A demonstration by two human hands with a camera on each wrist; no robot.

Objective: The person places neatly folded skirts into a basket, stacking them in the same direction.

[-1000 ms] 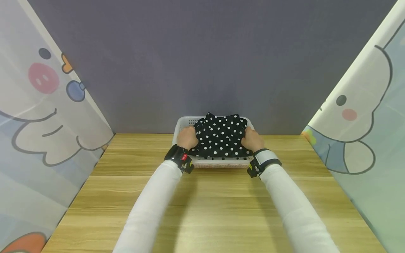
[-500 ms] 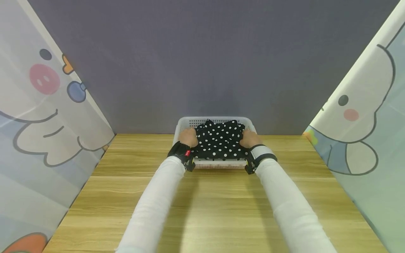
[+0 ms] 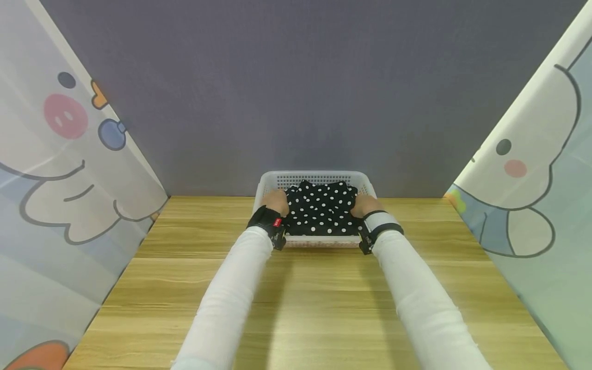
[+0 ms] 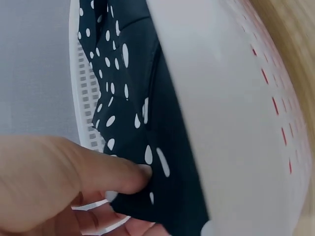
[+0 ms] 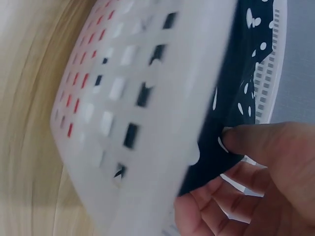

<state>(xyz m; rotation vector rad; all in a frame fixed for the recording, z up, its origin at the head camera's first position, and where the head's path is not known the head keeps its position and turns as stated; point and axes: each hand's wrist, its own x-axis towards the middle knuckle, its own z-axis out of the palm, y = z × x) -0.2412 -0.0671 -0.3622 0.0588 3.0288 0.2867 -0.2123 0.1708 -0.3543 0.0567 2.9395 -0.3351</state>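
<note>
A black cloth with white polka dots (image 3: 321, 208) lies spread inside a white plastic basket (image 3: 319, 240), its garment type not clear. My left hand (image 3: 276, 201) pinches the cloth's left edge between thumb and fingers, inside the basket's left end. In the left wrist view the thumb (image 4: 113, 172) presses on the dotted fabric, with the fingers beneath. At the other side my right hand (image 3: 365, 204) pinches the right edge. The right wrist view shows that thumb (image 5: 251, 140) on top of the cloth and curled fingers below, close to the basket wall (image 5: 192, 98).
The basket stands at the far edge of a wooden table (image 3: 319, 308), against a grey panel (image 3: 305, 92). Cartoon-printed panels flank the table at left (image 3: 83, 216) and right (image 3: 518, 195). Something red shows through the basket's holes.
Both hands have lowered the dotted cloth deeper into the basket, and more of the back wall shows. The right hand has shifted slightly left. The basket has stayed in place.
</note>
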